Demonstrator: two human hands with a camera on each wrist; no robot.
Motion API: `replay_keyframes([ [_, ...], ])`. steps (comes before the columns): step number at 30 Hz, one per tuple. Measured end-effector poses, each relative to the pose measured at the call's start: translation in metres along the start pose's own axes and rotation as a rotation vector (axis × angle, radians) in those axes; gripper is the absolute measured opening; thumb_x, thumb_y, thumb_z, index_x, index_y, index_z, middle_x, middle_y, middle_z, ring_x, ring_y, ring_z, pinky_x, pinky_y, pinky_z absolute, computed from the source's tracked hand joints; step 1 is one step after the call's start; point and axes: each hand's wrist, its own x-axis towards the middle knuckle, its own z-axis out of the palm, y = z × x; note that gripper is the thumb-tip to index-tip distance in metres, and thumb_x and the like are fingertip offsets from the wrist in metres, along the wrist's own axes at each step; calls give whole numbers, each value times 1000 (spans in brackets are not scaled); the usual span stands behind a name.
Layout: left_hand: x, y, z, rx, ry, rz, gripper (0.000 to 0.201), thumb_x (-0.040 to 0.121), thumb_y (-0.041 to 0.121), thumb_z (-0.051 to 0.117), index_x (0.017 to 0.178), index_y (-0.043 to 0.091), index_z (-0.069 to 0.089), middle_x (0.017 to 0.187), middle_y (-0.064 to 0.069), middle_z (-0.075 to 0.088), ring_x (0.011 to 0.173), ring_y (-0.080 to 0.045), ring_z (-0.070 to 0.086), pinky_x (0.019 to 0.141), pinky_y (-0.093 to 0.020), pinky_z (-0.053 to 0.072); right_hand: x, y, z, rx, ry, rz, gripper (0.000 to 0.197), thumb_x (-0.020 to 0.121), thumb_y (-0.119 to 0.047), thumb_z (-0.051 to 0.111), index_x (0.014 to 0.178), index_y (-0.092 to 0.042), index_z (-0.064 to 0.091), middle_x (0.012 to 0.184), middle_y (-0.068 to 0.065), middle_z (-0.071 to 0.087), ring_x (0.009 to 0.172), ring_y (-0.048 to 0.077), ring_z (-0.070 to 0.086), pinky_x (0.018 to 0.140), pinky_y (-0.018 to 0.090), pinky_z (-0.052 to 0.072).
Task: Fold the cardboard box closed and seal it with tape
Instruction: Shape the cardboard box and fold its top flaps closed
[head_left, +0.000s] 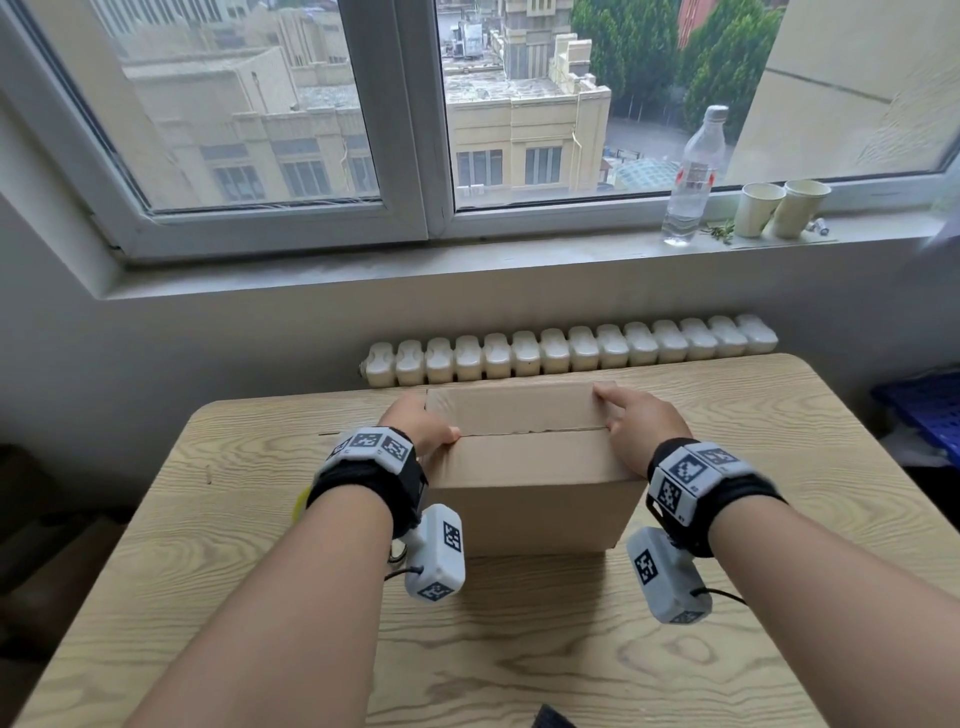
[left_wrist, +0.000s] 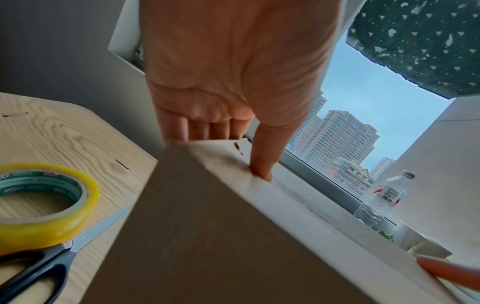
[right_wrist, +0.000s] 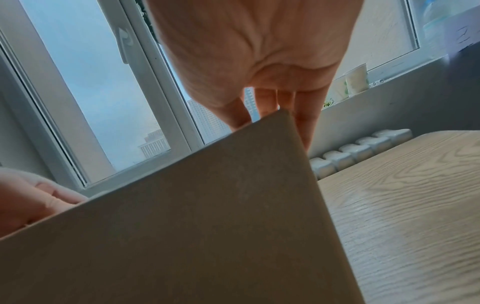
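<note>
A brown cardboard box (head_left: 524, 467) stands on the wooden table (head_left: 727, 597), its two top flaps folded flat and meeting at a seam across the middle. My left hand (head_left: 421, 426) presses its left edge, thumb (left_wrist: 259, 164) on top at the seam, fingers straight down the side. My right hand (head_left: 639, 421) presses the right edge, with its index finger along the far flap and its thumb at the seam. A yellow tape roll (left_wrist: 46, 203) and grey-handled scissors (left_wrist: 39, 267) lie on the table left of the box (left_wrist: 207, 236), mostly hidden under my left wrist in the head view.
A white radiator (head_left: 571, 353) runs behind the table's far edge. On the windowsill stand a clear plastic bottle (head_left: 693, 176) and two paper cups (head_left: 784, 208). A blue crate (head_left: 924, 410) sits off the table's right side.
</note>
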Motion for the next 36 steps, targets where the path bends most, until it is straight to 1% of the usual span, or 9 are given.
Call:
replay_keyframes([
  [2, 0, -1, 0, -18, 6, 39, 42, 81, 24, 72, 121, 14, 61, 123, -6, 63, 111, -26, 60, 97, -42, 49, -1, -1, -2, -39, 33, -39, 51, 92, -7, 43, 134, -33, 52, 137, 0, 54, 120, 24, 52, 99, 33, 44],
  [4, -1, 1, 0, -1, 17, 81, 72, 82, 21, 71, 145, 16, 37, 143, -3, 47, 130, -25, 47, 106, -40, 41, -2, -2, -4, -88, 78, -95, 44, 91, -8, 44, 127, -29, 60, 136, 0, 53, 124, 22, 48, 103, 34, 42],
  [6, -3, 4, 1, 25, 18, 131, 86, 83, 18, 70, 152, 17, 19, 154, -5, 33, 141, -23, 33, 114, -39, 31, -5, -4, -5, -123, 93, -128, 40, 92, -11, 46, 124, -27, 63, 142, -1, 47, 133, 21, 38, 109, 34, 35],
  [9, -7, 8, 0, 67, 17, 179, 77, 85, 20, 67, 151, 16, 26, 155, -4, 32, 142, -21, 31, 116, -33, 26, -9, -11, -6, -170, 101, -206, 34, 94, -18, 46, 121, -24, 65, 144, -1, 47, 134, 20, 39, 111, 33, 32],
  [13, -14, 14, -5, 96, 40, 211, 67, 88, 28, 64, 146, 15, 36, 153, -2, 36, 140, -20, 35, 112, -30, 27, -13, -23, -8, -246, 78, -336, 32, 97, -25, 40, 109, -16, 69, 121, 0, 63, 114, 22, 54, 100, 33, 37],
  [21, -29, 10, -14, 40, 101, 245, 50, 89, 40, 62, 133, 17, 55, 136, 1, 55, 126, -16, 50, 104, -28, 37, -19, -43, -10, -220, 31, -489, 37, 102, -31, 32, 123, -20, 61, 129, -4, 60, 123, 16, 50, 116, 33, 19],
  [24, -35, 6, -20, -6, 137, 226, 46, 91, 37, 59, 132, 16, 55, 132, -1, 58, 122, -17, 53, 102, -28, 39, -18, -51, -6, -212, 37, -528, 37, 101, -32, 33, 119, -20, 63, 123, -3, 63, 118, 18, 52, 113, 34, 24],
  [28, -46, -2, -31, -7, 192, 203, 42, 91, 32, 59, 129, 15, 57, 131, -2, 57, 121, -16, 51, 94, -24, 36, -19, -65, -2, -195, 57, -579, 33, 99, -33, 38, 113, -20, 66, 113, -3, 66, 107, 21, 56, 98, 35, 41],
  [36, -56, -53, -61, 33, 215, 128, 33, 89, 29, 62, 121, 23, 62, 133, -1, 57, 123, -17, 51, 98, -29, 40, -32, -112, 25, -189, 44, -708, 28, 95, -27, 45, 111, -18, 67, 108, -1, 66, 101, 20, 57, 89, 34, 46],
])
